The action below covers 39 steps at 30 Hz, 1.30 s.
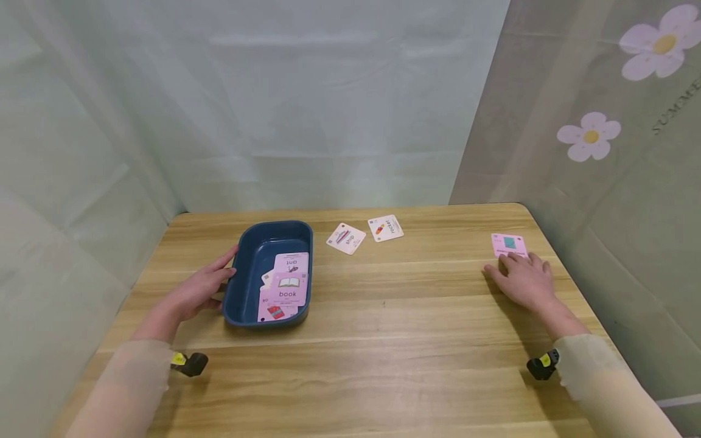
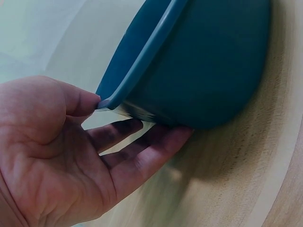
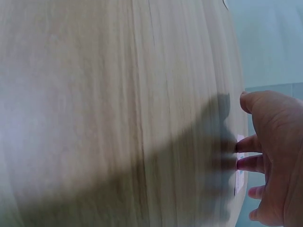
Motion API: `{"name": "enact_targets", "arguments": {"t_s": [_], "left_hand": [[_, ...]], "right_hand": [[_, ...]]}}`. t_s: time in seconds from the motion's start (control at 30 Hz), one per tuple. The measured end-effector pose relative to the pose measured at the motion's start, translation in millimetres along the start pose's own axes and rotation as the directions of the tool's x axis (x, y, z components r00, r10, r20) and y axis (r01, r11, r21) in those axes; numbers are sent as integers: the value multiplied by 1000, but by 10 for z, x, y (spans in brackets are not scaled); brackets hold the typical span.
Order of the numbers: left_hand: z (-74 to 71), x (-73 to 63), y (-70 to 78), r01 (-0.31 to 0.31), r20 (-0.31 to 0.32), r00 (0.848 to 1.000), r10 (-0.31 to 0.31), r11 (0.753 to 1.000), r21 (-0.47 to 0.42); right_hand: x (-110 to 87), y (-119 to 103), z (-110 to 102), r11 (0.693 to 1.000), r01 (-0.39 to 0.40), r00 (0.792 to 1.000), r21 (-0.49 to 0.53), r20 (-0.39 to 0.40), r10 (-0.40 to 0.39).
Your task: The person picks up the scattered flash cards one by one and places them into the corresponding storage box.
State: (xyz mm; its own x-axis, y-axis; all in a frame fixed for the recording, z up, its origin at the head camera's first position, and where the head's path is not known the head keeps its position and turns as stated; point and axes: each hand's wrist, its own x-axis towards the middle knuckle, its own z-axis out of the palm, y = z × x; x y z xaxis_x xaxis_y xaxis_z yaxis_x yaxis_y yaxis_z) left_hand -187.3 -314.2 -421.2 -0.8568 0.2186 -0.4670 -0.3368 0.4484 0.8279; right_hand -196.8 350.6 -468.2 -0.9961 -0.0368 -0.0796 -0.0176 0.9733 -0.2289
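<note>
Pale green sheet-like walls [image 1: 328, 109]: we face them beyond both grips.
Light-brown wood-grain table [image 1: 383, 359]: lies flat beneath both grips; we judge it smooth.
Deep navy-blue rounded rectangular tray [image 1: 249, 286]: stands just right of our left hand [image 1: 199, 292], which grips its rim, thumb above, fingers by the outer wall; probably light and stiff, best held there.
Pink printed paper cards [image 1: 287, 292]: overlap inside the tray, right of that grip.
Pink square card with a teal picture [image 1: 509, 243]: lies under the fingertips of our right hand [image 1: 526, 283], which touches without grasping; likely thin, bendable, slippery; we should pinch an edge.
</note>
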Motion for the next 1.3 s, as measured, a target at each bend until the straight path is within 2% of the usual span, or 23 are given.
{"name": "enact_targets", "arguments": {"t_s": [0.57,1.3], "left_hand": [[0,4,-16,-4,0,1000,4,1000,-1],[9,-6,-15,-6,0,1000,6,1000,13]], "right_hand": [[-17,-233,108,999,47,999,5,8,-47],[-92,-637,204,985,172,985,-28,-12,-173]]}}
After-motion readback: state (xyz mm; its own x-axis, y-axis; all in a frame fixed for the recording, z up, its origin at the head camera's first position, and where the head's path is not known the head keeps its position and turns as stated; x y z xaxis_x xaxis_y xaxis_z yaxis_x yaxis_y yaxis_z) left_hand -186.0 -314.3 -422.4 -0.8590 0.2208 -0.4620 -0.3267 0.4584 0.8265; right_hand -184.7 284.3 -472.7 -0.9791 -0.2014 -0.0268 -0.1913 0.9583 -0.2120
